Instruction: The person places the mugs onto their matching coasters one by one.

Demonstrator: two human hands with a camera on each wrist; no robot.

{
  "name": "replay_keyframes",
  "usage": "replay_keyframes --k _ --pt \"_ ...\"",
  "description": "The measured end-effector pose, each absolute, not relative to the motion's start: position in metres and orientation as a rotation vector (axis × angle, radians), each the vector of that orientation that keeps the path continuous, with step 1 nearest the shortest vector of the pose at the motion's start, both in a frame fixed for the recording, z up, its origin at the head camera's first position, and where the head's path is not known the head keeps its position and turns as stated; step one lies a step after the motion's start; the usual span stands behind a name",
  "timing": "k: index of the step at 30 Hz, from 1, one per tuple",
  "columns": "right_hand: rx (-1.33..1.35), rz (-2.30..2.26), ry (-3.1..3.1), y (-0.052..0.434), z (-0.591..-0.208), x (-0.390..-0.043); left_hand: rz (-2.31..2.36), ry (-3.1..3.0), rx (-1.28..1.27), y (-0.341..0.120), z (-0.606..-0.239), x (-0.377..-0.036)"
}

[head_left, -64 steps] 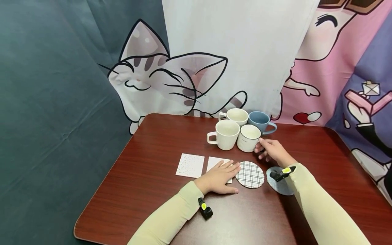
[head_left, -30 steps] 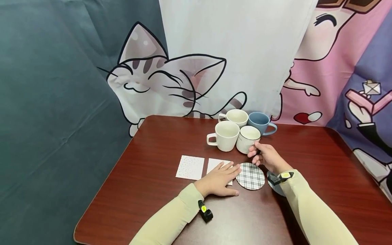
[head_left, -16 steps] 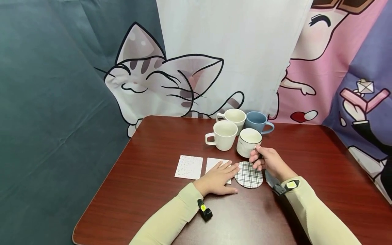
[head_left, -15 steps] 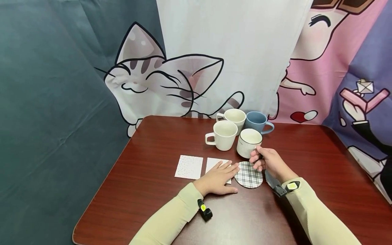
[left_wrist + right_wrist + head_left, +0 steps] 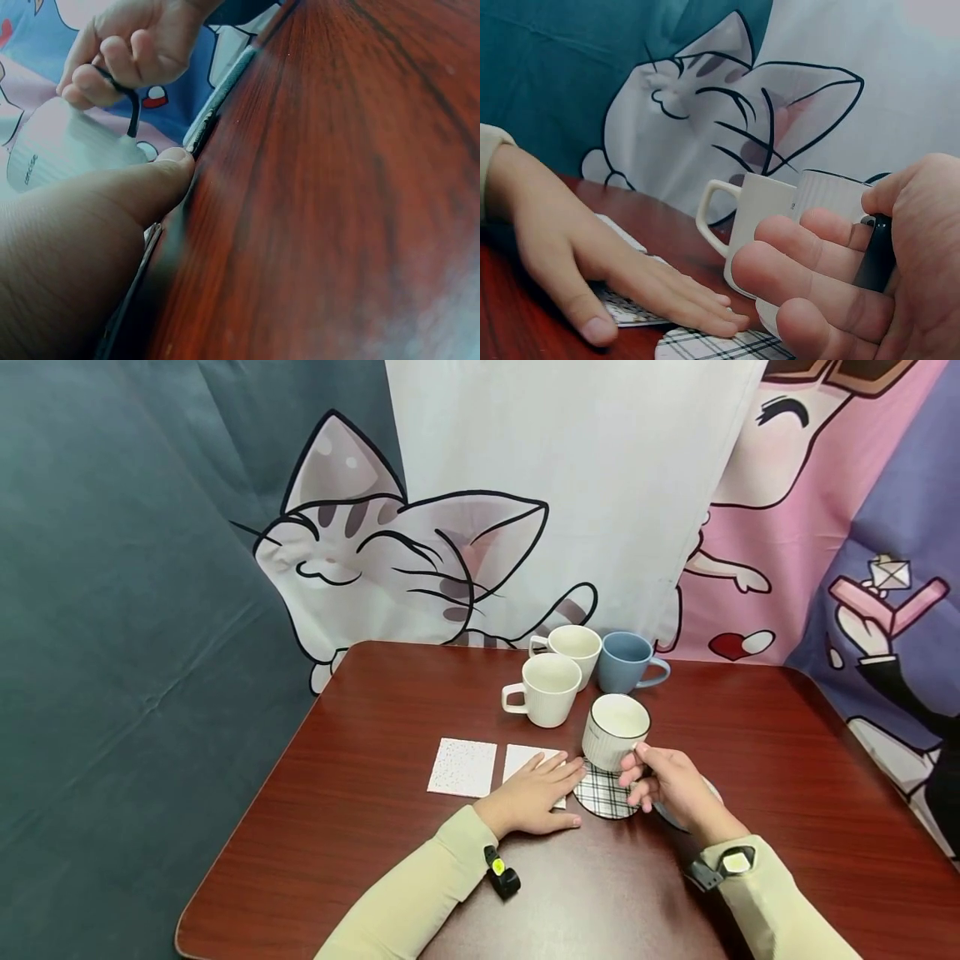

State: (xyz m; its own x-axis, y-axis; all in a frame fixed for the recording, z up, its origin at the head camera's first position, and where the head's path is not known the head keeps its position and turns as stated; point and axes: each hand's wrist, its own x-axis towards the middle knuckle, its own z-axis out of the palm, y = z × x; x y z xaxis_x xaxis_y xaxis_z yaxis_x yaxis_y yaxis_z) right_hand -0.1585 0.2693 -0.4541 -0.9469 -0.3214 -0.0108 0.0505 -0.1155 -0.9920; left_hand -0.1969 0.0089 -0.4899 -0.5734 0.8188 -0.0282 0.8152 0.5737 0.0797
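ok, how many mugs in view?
4. Three stand at the table's far side: two white mugs and a blue one. The right hand holds a fourth, white with a dark rim, at the plaid coaster. None seem hidden.

My right hand [image 5: 670,783] grips the ribbed mug [image 5: 615,731] by its handle, low over the plaid coaster [image 5: 600,795], and the way in is tight. My left hand [image 5: 534,795] lies flat on the square coaster [image 5: 525,761], fingertips just at the plaid one's left edge, blocking that side. Behind, the white mug [image 5: 548,690], the cream mug [image 5: 572,647] and the blue mug [image 5: 626,661] cluster together, near but apart from mine. The speckled coaster [image 5: 462,767] lies further left. The desk [image 5: 810,752] lies open to my right, and the near edge too.
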Motion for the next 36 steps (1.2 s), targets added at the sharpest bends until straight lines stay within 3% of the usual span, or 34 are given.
replay_keyframes --k 16,36 --pt "-0.447 -2.225 1.830 0.268 -0.461 -0.131 0.070 2.719 1.412 0.010 -0.489 -0.198" --pt "-0.442 -2.249 1.838 0.266 -0.481 -0.122 0.108 2.851 1.478 0.012 -0.505 -0.201"
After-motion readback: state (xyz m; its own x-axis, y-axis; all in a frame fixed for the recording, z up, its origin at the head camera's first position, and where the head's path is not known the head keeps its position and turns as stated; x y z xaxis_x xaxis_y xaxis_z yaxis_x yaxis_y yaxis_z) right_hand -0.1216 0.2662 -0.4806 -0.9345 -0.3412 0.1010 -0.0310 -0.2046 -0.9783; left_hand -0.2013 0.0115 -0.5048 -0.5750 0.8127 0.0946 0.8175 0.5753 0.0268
